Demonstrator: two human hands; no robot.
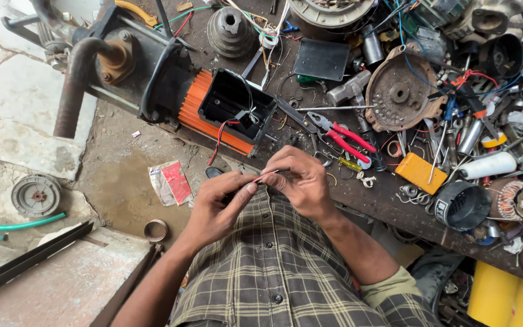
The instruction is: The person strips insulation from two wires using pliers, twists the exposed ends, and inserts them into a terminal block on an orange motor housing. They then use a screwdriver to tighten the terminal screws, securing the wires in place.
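My left hand (219, 203) and my right hand (298, 181) meet in front of my chest, both pinching a thin red wire (266, 175) between their fingertips. The wire's end near my right fingers looks dark. Just beyond my hands an orange finned motor (196, 106) lies at the bench edge, its black terminal box (237, 103) open, with red and black leads (220, 136) hanging out toward me.
Red-handled pliers (343, 136) lie right of the motor. A rusty round end cover (401, 94), a yellow block (420, 172), a white roll (488, 165) and a black fan cover (462, 206) crowd the bench. A rusty pipe (77, 79) and a floor pulley (36, 195) sit left.
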